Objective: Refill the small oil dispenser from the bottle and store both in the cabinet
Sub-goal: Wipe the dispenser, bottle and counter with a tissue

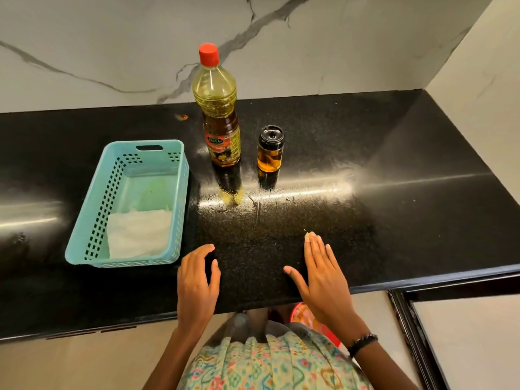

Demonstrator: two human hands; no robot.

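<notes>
Hands lie empty on the black tabletop (365, 164) near its front edge: left hand (197, 280) loosely curled, right hand (320, 274) flat with fingers spread. Farther back the red-capped oil bottle (219, 108) stands upright just left of the small dispenser (270, 149). A teal basket (92, 209) holding a white cloth (138, 235) sits at left.

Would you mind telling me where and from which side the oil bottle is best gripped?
Probably around the labelled waist of the bottle, where the upright body narrows, coming from the front left with the left hand. The dispenser stands close on its right, apart from it, and the basket sits lower left.
</notes>
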